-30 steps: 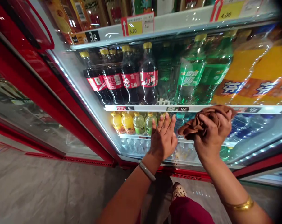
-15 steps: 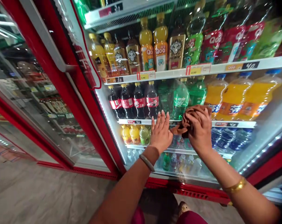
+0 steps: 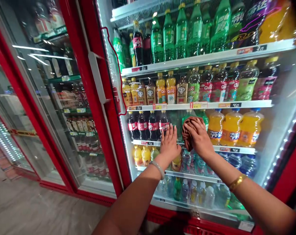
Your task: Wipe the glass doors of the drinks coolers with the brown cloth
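Note:
My left hand (image 3: 169,146) lies flat with fingers spread against the glass door of a drinks cooler, in front of the cola bottles (image 3: 153,125). A grey bangle is on that wrist. Just to its right, my right hand (image 3: 201,140) has its fingers wrapped round a crumpled brown cloth (image 3: 189,132), which is against the glass in front of green bottles. A gold bracelet is on the right wrist. Orange drink bottles with blue caps (image 3: 231,128) stand on the shelf behind the glass, right of the cloth.
The cooler's red frame (image 3: 99,98) bears a white vertical handle (image 3: 97,76) left of my hands. Further left stands another glass-doored cooler with bottles. Shelves of green bottles (image 3: 169,36) are above, small bottles (image 3: 185,189) below. Grey floor (image 3: 65,212) shows at the lower left.
The view has tilted up, showing the upper shelf of green bottles. The cloth, bunched in my right hand, has moved slightly left over the glass. My left hand stays flat on it.

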Action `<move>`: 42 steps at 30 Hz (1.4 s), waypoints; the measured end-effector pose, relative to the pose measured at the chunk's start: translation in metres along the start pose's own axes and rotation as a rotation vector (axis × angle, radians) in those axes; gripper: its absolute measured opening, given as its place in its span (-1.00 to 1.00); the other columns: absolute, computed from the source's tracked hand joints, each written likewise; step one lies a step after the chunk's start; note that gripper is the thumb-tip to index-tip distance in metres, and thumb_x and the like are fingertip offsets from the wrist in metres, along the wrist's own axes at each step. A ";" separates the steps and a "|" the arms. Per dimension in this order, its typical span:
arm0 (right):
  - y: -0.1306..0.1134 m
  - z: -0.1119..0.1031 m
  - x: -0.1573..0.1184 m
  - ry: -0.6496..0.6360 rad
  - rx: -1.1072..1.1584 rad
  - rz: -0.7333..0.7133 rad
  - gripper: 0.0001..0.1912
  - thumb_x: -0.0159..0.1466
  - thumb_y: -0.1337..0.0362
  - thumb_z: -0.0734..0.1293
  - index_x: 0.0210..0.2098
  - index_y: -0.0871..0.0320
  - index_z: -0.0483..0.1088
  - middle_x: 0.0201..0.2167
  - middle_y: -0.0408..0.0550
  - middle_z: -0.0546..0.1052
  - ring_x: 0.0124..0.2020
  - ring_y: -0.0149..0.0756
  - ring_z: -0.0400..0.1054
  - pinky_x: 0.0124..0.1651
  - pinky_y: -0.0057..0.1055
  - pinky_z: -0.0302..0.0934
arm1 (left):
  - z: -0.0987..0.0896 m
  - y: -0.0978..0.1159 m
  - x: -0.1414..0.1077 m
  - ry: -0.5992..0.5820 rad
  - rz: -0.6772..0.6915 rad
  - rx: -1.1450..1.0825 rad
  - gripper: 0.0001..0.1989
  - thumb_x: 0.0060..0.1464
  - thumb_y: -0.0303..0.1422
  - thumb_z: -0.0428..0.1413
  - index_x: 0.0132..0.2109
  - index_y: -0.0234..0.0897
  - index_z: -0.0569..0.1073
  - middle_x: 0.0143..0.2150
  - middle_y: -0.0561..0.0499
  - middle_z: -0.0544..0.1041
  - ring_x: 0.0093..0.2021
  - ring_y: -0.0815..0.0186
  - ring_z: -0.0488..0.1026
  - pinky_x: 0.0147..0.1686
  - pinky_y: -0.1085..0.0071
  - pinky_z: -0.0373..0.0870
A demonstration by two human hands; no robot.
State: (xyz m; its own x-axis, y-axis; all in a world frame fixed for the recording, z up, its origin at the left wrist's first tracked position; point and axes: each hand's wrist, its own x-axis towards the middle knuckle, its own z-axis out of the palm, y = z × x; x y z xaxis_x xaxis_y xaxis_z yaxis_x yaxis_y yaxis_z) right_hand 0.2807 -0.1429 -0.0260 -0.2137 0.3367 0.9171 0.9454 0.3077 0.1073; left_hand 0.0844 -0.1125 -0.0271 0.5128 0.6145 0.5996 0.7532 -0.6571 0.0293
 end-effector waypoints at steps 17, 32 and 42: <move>-0.011 0.000 0.053 -0.088 -0.041 -0.126 -0.45 0.43 0.37 0.13 0.38 0.06 0.31 0.46 0.06 0.26 0.61 -0.05 -0.26 0.56 0.18 -0.02 | -0.028 -0.028 -0.010 -0.140 -0.006 -0.007 -0.08 0.22 -0.23 0.00 0.58 -0.43 -0.20 0.64 -0.16 -0.31 0.63 0.18 -0.34 0.58 -0.03 -0.30; -0.059 0.041 0.062 -0.095 -0.017 -0.268 -0.46 0.45 0.36 0.15 0.38 0.09 0.31 0.46 0.01 0.28 0.61 -0.09 -0.24 0.59 0.16 -0.06 | -0.053 -0.058 -0.006 -0.030 -0.030 0.048 -0.20 0.30 -0.23 -0.03 0.55 -0.50 -0.04 0.63 -0.24 -0.18 0.63 0.13 -0.28 0.59 0.00 -0.22; -0.081 0.048 0.128 0.029 0.063 -0.191 -0.34 0.47 0.29 0.18 0.52 -0.02 0.04 0.51 0.02 0.17 0.60 -0.02 -0.20 0.59 0.18 -0.11 | -0.081 -0.067 0.042 0.125 -0.117 0.080 -0.17 0.31 -0.31 -0.06 0.56 -0.57 -0.20 0.64 -0.22 -0.36 0.62 0.12 -0.48 0.60 0.05 -0.37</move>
State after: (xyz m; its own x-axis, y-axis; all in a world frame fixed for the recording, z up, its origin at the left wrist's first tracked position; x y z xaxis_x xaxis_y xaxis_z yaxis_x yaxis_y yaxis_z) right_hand 0.1649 -0.0821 0.0642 -0.3797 0.2418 0.8930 0.8711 0.4185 0.2571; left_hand 0.0216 -0.0779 0.0607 0.3684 0.6219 0.6910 0.8374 -0.5449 0.0439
